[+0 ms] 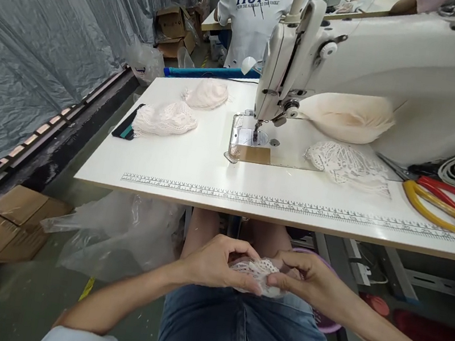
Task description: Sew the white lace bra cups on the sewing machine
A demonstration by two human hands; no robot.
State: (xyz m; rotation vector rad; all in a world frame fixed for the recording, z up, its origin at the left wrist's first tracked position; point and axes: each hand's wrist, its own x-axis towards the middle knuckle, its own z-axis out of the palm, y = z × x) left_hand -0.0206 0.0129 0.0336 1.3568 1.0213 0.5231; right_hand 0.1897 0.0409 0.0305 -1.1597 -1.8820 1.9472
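Over my lap, in front of the table edge, a piece of white lace fabric (259, 269) is bunched between both hands. My left hand (225, 263) grips its left side, thumb and fingers closed on it. On the other side my right hand (301, 274) pinches the lace between thumb and fingers. Part of the fabric is hidden by the fingers. Above them stands a white sewing machine (281, 75), its needle and presser foot (256, 132) over the metal plate. More white lace (347, 163) lies right of the needle, beside a cream padded piece (348, 117).
Scissors (442, 204) with red and yellow handles lie at the table's right. Lace pieces (166, 119) and a pale cup-shaped piece (207, 94) rest at the left. Below are a plastic bag (122, 234), a cardboard box (14, 223) and a purple basket (330, 327). A co-worker (255, 19) sits ahead.
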